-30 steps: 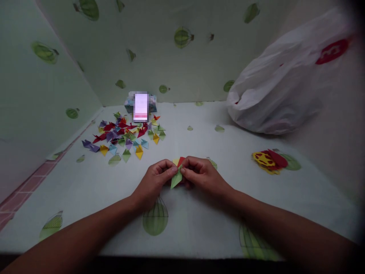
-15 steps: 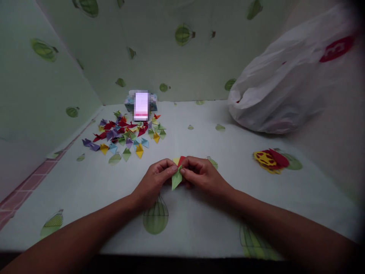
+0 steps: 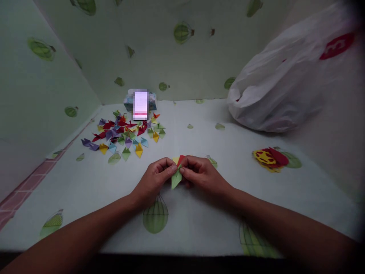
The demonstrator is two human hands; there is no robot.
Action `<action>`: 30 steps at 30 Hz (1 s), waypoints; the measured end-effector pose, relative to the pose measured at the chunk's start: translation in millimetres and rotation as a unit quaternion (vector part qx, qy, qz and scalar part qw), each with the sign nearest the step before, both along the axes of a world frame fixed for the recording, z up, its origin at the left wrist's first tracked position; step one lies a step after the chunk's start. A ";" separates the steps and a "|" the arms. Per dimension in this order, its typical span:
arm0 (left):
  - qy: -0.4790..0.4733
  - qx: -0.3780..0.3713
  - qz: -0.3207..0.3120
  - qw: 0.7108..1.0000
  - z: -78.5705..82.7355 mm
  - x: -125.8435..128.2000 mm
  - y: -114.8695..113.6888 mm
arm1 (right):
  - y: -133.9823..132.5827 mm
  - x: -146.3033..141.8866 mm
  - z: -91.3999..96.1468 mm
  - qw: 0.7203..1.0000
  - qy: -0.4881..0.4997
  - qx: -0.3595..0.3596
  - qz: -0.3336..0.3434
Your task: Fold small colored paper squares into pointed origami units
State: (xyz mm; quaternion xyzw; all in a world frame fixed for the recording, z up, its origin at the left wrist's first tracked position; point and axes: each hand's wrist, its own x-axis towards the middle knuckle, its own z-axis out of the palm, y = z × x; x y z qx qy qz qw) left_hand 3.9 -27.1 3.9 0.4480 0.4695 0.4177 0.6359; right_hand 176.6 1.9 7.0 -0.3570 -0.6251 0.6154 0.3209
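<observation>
A small piece of folded green paper (image 3: 176, 180) is pinched between both hands over the middle of the table. My left hand (image 3: 158, 176) grips its left side between thumb and fingers. From the other side, my right hand (image 3: 199, 172) pinches it near the top. Just behind the fingertips show a yellow paper (image 3: 175, 160) and a red paper (image 3: 180, 160); whether the fingers hold these too, I cannot tell. The fingers partly cover the green paper's upper end.
A pile of small folded paper pieces (image 3: 122, 133) in several colours lies at the back left. Behind it, a lit phone (image 3: 140, 105) leans on a box (image 3: 129, 102). Yellow and red cutouts (image 3: 269, 158) lie at the right, below a white plastic bag (image 3: 273, 87).
The view has shifted very slightly. Both hands keep their pinch on the green paper, with almost no visible movement.
</observation>
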 end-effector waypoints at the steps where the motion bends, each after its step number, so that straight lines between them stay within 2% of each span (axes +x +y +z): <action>1: 0.003 0.002 -0.002 1.000 0.2 -0.1 0.0 | 0.0 -0.1 0.2 1.000 0.001 -0.001 0.000; 18: 0.102 0.084 0.012 0.991 1.5 0.2 -1.5 | -1.5 -1.4 2.4 1.000 0.006 -0.015 -0.012; 30: 0.071 0.070 0.004 0.995 -1.0 -0.7 -2.7 | -1.8 -0.6 2.4 1.000 0.007 -0.006 -0.012</action>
